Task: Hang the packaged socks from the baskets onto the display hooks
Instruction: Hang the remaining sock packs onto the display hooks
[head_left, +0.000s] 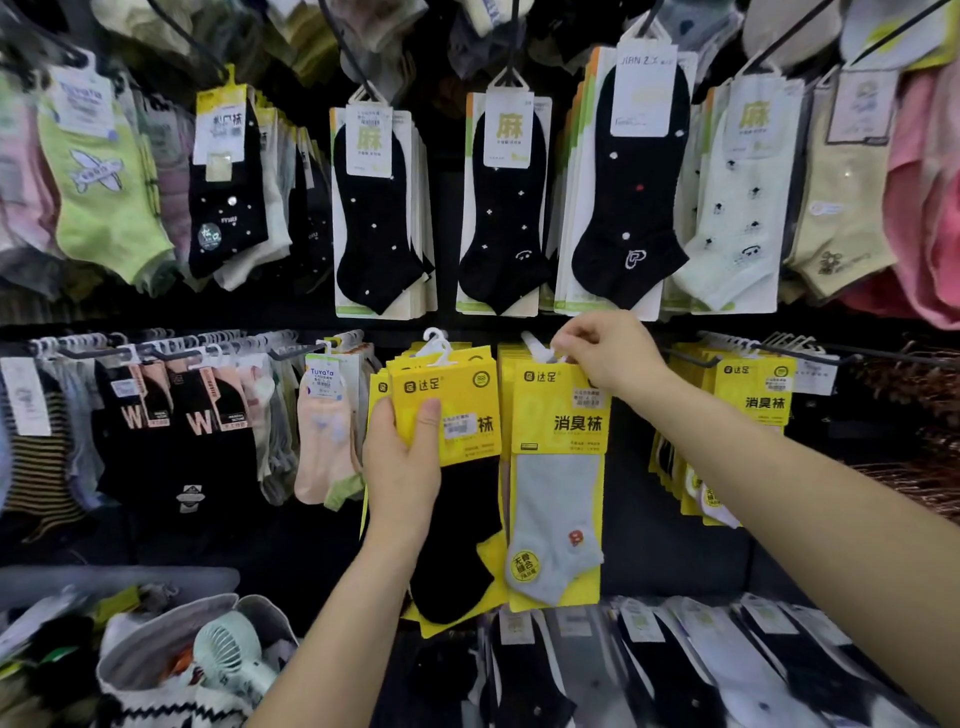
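Observation:
My left hand (402, 457) grips a stack of yellow-carded packs of black socks (457, 415), thumb across the front card, their white hangers sticking up at the top. My right hand (602, 353) pinches the white plastic hanger (540, 351) of a yellow-carded pack of grey socks (558, 483) at the tip of a display hook in the middle row. More yellow packs hang behind that grey one. The hook itself is mostly hidden by my fingers.
Black, white and beige sock packs (379, 208) hang in the row above. Dark and striped socks (176, 415) fill hooks at left, more yellow packs (748, 400) at right. A basket (171, 670) with a small fan and socks sits at lower left. Flat packs lie along the bottom right.

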